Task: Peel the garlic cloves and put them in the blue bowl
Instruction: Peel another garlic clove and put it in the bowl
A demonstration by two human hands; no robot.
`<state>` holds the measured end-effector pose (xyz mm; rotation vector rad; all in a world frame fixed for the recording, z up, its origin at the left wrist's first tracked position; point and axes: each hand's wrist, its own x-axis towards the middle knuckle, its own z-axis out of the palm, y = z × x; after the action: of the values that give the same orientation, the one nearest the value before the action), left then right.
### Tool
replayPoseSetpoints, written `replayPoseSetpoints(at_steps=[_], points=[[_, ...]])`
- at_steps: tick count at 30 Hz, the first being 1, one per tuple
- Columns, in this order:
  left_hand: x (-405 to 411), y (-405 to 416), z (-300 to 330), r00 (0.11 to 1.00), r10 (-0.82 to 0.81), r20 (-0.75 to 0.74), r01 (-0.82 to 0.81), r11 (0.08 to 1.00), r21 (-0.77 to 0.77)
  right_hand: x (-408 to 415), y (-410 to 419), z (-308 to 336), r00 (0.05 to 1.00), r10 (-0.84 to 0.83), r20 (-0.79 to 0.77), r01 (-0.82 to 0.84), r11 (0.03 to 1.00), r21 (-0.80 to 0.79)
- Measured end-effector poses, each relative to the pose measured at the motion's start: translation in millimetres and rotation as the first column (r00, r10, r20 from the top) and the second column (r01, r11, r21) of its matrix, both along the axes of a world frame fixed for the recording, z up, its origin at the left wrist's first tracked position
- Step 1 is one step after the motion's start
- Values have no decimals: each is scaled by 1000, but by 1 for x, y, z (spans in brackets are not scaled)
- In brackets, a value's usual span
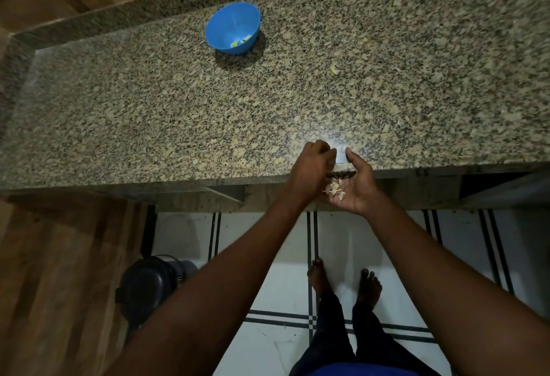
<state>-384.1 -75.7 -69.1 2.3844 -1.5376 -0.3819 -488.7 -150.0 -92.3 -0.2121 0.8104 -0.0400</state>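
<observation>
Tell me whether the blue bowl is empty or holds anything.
Not empty. The blue bowl stands upright on the granite counter with a few pale yellowish pieces at its bottom.

The bowl [232, 28] stands on the counter [148, 113], far back and left. Both hands meet at the counter's near edge, the left hand [312, 167] beside the right hand [355, 186], which cups garlic skins [335, 189].

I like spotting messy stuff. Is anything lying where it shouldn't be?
Yes: one pale garlic scrap lies loose on the speckled granite counter, right of the blue plastic bowl. More papery peels sit in the right hand.
</observation>
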Motion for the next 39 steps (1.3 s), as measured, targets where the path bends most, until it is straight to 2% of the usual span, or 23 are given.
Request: replayPoseSetpoints(at_steps=[2,6,8,11,13,15,17,20,23,25,28,31,34,36,39], points=[[-9,6,-5,1000,-11,-3,11,1000,-21,0,-1,0,1000,5,3,-5,1000,-7],[-7,3,3,991,-89,101,85,996,35,-1,-1,-1,1000,13,-11,-13,1000,-14],[-4,-1,17,989,-85,123,70,990,122,0,-2,-2,1000,15,-2,-15,1000,-14],[1,-12,28,992,11,125,-34,982,186,1,-2,-5,999,26,20,-26,1000,0],[5,-21,30,989,150,-1,-146,966,213,1,-2,-6,999,33,41,-34,999,5],[8,-23,31,931,306,-200,-272,945,181,0,-2,-7,998,39,49,-40,999,4],[-2,-15,34,906,301,-296,-282,953,108,0,-2,-5,999,41,26,-41,999,-7],[-27,7,29,956,201,-214,-199,979,34,-1,-2,-7,999,21,-25,-20,1000,5],[-29,15,20,943,275,-189,-292,954,-70,-1,-2,-6,1000,10,-4,-10,1000,24],[-17,12,18,940,321,-118,-334,935,-119,-1,-2,-3,999,11,33,-12,1000,24],[1,6,9,963,269,27,-265,959,-105,-3,-1,-1,996,48,70,-49,999,6],[-6,11,0,979,178,96,-173,984,-51,-4,-1,1,998,38,50,-38,999,-7],[-25,17,-8,994,86,65,-83,996,-41,-4,0,0,998,20,59,-22,999,26],[-26,15,-5,994,107,25,-105,993,-51,-3,0,-2,998,14,59,-16,999,40],[-16,12,4,983,145,-112,-153,986,-70,-3,0,-3,997,21,74,-23,999,24]])
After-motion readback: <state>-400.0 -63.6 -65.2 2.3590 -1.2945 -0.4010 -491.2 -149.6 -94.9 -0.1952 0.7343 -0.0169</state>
